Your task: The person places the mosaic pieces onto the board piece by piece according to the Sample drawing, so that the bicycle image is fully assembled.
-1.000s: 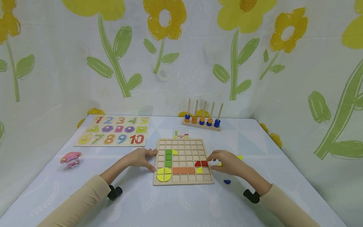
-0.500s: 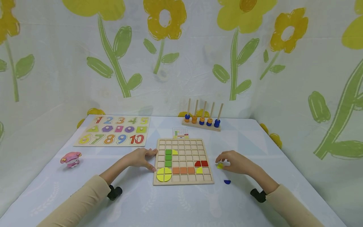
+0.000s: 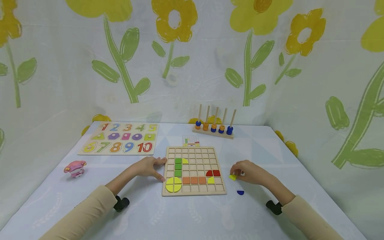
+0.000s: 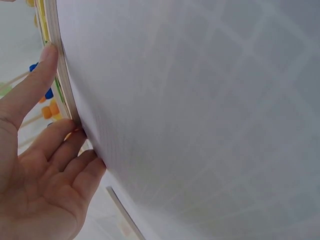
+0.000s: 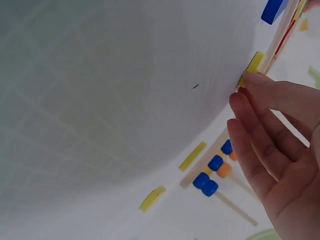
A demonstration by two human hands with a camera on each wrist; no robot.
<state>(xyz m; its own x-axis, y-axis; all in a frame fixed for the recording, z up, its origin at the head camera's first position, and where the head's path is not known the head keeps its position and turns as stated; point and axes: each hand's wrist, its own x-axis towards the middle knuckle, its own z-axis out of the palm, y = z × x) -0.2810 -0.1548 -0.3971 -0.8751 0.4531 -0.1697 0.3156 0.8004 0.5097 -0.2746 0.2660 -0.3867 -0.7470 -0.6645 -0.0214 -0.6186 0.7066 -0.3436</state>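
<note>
In the head view a wooden grid board [image 3: 194,188] lies mid-table, with green, orange, red and yellow pieces set in its cells. My left hand [image 3: 147,167] rests at the board's left edge; its thumb and fingertips touch the rim, as the left wrist view shows. Right of the board, my right hand [image 3: 249,172] pinches a yellow block [image 3: 232,177] with a curved side between thumb and fingertips, low at the table. A dark blue half-round block [image 3: 240,192] lies just in front of that hand. Two more yellow blocks [image 5: 193,156] lie beyond it in the right wrist view.
Behind the board lies a small pattern card [image 3: 191,140]. A bead stacker [image 3: 213,131] with upright pegs stands at the back. Far left are a number puzzle board [image 3: 118,136] and a pink toy figure [image 3: 75,168]. A flowered curtain [image 3: 192,83] encloses the table.
My right hand has moved right, away from the board's red pieces, and now pinches the yellow block, which is slightly tilted. The left hand stays where it was.
</note>
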